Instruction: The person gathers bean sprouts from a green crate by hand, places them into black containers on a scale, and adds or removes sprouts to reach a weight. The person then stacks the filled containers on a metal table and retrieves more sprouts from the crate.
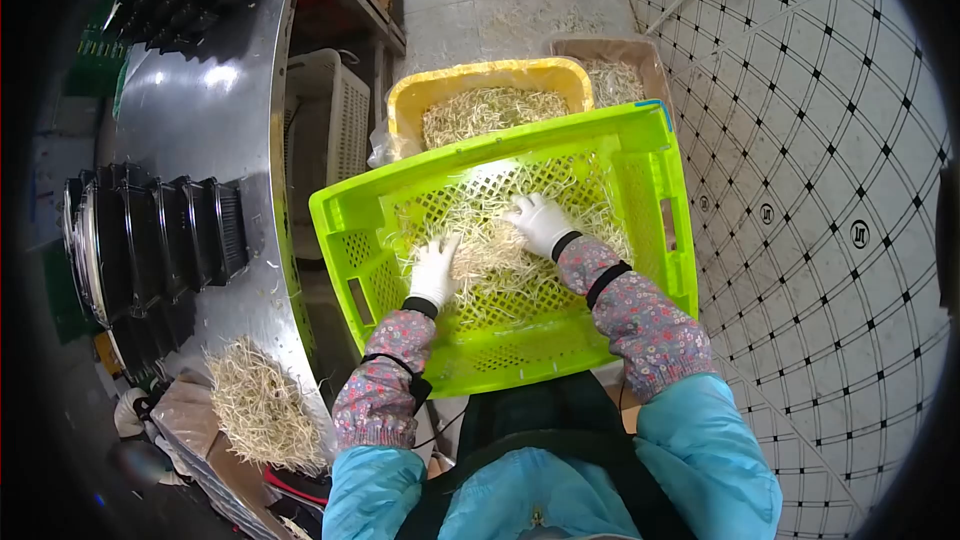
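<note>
Both arms reach forward and down into a lime-green slotted crate (655,230) tilted toward the person. The left hand (434,272), in a white glove, lies palm-down with fingers together and gently curled on a heap of pale bean sprouts (490,255). The right hand (541,221), also gloved, rests flat with fingers spread loosely across the sprouts. The sprouts are thin, tangled, cream-coloured strands covering the crate's floor, lying under and between both hands.
</note>
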Action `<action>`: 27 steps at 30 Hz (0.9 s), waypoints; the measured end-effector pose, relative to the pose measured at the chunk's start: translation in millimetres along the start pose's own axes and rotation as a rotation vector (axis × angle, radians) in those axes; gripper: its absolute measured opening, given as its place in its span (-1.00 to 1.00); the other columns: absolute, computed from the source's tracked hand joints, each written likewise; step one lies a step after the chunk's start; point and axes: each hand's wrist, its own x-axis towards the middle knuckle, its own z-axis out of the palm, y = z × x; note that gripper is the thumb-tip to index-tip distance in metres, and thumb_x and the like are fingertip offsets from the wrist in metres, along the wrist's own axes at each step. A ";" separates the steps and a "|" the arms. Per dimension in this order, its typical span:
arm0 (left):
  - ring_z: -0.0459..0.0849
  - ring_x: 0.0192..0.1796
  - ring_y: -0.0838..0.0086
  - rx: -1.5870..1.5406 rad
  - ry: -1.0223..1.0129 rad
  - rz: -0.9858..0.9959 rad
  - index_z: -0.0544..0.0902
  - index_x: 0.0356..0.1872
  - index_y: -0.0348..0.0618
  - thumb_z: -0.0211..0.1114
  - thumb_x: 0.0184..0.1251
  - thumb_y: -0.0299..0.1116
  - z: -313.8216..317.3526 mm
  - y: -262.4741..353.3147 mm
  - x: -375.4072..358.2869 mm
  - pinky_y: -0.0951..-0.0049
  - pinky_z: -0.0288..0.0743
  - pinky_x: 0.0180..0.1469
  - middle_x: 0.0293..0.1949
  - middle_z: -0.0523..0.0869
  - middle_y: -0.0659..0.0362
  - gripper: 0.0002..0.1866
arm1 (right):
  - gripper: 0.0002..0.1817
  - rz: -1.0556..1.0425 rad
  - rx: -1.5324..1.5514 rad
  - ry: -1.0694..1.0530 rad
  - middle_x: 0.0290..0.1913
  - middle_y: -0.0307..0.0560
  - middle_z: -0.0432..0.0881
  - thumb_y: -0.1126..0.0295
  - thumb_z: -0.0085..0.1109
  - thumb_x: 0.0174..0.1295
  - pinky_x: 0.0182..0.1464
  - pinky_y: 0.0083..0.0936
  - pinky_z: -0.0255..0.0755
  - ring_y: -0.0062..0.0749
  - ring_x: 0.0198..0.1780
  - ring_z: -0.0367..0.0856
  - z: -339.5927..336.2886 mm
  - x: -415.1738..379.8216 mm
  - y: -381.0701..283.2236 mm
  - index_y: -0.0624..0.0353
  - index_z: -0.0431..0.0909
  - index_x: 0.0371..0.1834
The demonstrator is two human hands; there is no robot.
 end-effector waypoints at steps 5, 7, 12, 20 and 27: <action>0.53 0.03 0.13 -0.096 0.129 0.203 0.56 0.01 0.03 0.41 -0.11 -0.46 9.7 -12.8 -25.3 0.20 0.55 -0.03 -0.08 0.56 0.13 -0.48 | -0.45 0.203 0.439 -0.025 0.31 0.00 0.38 0.27 0.34 -0.06 0.03 -0.04 0.50 -0.02 0.26 0.44 -16.6 -1.7 28.6 -0.15 0.58 0.12; 0.53 0.05 0.21 -0.097 0.119 0.313 0.55 0.01 0.06 0.43 -0.14 -0.44 -7.4 -3.4 -50.1 0.25 0.55 -0.07 -0.06 0.56 0.19 -0.46 | -0.38 0.175 0.483 -0.037 0.33 0.00 0.36 0.25 0.36 -0.07 0.07 -0.04 0.49 0.01 0.26 0.44 -35.8 -1.5 13.4 -0.16 0.52 0.19; 0.36 0.32 0.08 -0.071 0.167 0.323 0.30 0.40 0.11 0.52 -0.18 -0.33 -20.7 48.5 -47.1 0.00 0.32 0.23 0.35 0.33 0.04 -0.05 | 0.29 0.097 0.336 -0.160 0.50 0.28 0.08 0.01 0.59 -0.27 0.33 -0.06 0.31 0.20 0.44 0.19 -78.8 0.9 -37.3 -0.18 -0.06 0.58; -0.08 0.54 -0.17 0.105 0.058 0.231 0.05 0.53 0.15 0.60 -0.22 -0.16 -8.5 46.1 -28.6 -0.45 0.02 0.33 0.55 -0.04 -0.06 0.19 | 0.45 0.166 0.082 -0.043 0.57 0.25 -0.20 -0.12 0.60 -0.32 0.42 0.24 0.03 0.23 0.57 -0.19 -11.2 -52.2 -46.2 -0.05 -0.28 0.59; 0.31 0.36 -0.12 -0.114 0.085 0.226 0.09 0.49 0.06 0.61 -0.25 -0.22 -33.5 54.9 36.8 -0.12 0.42 0.21 0.43 0.22 -0.08 0.17 | -0.13 0.165 0.314 0.259 0.40 0.25 0.24 0.40 0.25 0.08 0.23 -0.16 0.40 0.05 0.28 0.37 37.4 -24.7 -40.3 0.05 0.07 0.51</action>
